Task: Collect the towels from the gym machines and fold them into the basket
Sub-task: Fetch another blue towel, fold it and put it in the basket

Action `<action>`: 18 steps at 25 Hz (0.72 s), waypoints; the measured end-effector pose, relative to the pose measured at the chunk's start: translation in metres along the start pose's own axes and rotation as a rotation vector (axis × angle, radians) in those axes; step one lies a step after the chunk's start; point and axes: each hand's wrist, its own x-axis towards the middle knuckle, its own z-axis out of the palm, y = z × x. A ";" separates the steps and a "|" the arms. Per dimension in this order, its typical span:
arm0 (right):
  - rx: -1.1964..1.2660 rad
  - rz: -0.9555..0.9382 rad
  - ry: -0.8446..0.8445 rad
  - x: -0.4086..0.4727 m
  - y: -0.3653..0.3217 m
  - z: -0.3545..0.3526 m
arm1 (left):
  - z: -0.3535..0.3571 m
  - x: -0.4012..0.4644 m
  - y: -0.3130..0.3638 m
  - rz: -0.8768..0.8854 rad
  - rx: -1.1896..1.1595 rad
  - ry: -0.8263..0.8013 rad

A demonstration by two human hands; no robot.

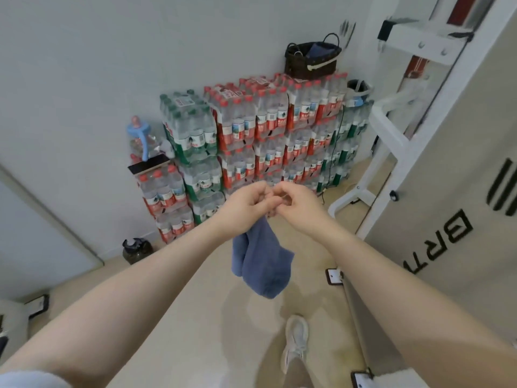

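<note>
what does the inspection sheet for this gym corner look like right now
surface: beige floor, bare under the hands.
job's things: blue towel hangs doubled from both hands; dark wicker basket sits on top of the bottle stack with dark cloth inside.
clutter: shrink-wrapped water bottle packs stacked against the wall; blue-handled jug; phone lying on a low pack; dark jug on the floor.
grippers: left hand and right hand pinch the towel's top edge, close together.
cables: black cord runs down the stack.
surroundings: white gym machine frame to the right; plain wall.
</note>
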 end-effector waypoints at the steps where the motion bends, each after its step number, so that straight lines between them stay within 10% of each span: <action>1: 0.085 0.009 -0.049 0.024 0.013 -0.008 | -0.001 0.027 -0.006 -0.003 0.006 0.043; 6: 0.445 0.096 -0.358 0.149 0.062 -0.055 | -0.016 0.171 -0.025 -0.058 0.008 0.204; 13: 0.193 0.000 -0.560 0.285 0.105 -0.088 | -0.043 0.302 -0.048 -0.103 -0.033 0.339; 18: 0.296 0.058 -0.356 0.371 0.129 -0.110 | -0.075 0.363 -0.093 -0.071 0.472 0.224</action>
